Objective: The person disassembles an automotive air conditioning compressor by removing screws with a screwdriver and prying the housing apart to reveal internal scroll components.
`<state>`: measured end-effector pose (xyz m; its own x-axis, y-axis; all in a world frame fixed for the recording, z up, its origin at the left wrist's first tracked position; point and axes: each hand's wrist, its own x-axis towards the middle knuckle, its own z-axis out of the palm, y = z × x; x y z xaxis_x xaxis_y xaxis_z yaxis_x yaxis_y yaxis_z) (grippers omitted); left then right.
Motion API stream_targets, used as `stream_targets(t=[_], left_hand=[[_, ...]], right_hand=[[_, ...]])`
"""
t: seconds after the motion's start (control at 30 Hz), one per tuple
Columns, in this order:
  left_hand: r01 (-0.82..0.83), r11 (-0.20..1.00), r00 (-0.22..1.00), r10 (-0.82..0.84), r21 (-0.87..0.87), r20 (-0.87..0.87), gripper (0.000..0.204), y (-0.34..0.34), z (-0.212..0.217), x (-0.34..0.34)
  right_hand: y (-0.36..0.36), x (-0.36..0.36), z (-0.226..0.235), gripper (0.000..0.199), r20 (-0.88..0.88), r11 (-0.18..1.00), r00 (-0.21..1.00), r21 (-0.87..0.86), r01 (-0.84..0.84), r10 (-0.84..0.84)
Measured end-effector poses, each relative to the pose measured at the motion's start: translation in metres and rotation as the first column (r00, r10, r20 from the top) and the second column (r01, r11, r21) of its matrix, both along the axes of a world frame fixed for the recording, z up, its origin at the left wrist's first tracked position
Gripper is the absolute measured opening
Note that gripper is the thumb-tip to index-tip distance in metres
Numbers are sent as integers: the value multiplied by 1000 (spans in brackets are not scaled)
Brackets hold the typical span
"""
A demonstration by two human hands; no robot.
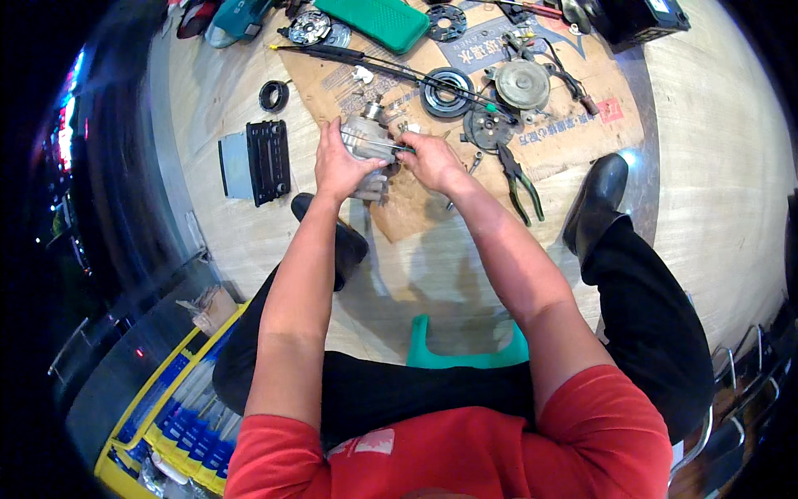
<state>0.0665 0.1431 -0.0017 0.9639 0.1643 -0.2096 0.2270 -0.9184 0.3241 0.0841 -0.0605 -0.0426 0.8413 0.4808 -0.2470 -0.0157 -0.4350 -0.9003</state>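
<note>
A silver cast-metal housing (363, 130), which looks like a compressor body with a short shaft at its far end, sits on the cardboard's near-left edge. My left hand (339, 166) grips its left side, the thumb stretched across the near part. My right hand (431, 160) is closed at the housing's right side around a thin metal rod-like tool (376, 143). The rod lies across the housing, pointing left toward my left fingers. Its held end is mostly hidden by my right fingers.
Beyond my hands, the cardboard sheet (573, 137) carries a black ring pulley (447, 92), a round metal disc (523, 84), a green case (378, 23) and black cables. Pliers (517, 183) lie to the right. A car radio (268, 162) and black ring (273, 96) are left; a green stool (465, 359) is beneath me.
</note>
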Motion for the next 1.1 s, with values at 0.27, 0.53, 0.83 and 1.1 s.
stream_targets(t=[0.27,0.53,0.83,1.1], left_hand=[[-26,1000,1000,26,-7,-9,112,0,5,0],[-42,999,998,43,30,-39,114,-6,8,2],[-37,997,999,39,70,-34,109,-11,8,4],[-56,991,994,66,118,-82,109,-19,7,0]], right_hand=[[6,-4,11,27,-36,998,999,-59,12,-14],[11,-2,8,25,-12,994,1000,-105,-2,0],[28,-10,16,19,7,964,998,-257,-62,66],[32,-32,34,20,-201,965,950,-154,211,-240]])
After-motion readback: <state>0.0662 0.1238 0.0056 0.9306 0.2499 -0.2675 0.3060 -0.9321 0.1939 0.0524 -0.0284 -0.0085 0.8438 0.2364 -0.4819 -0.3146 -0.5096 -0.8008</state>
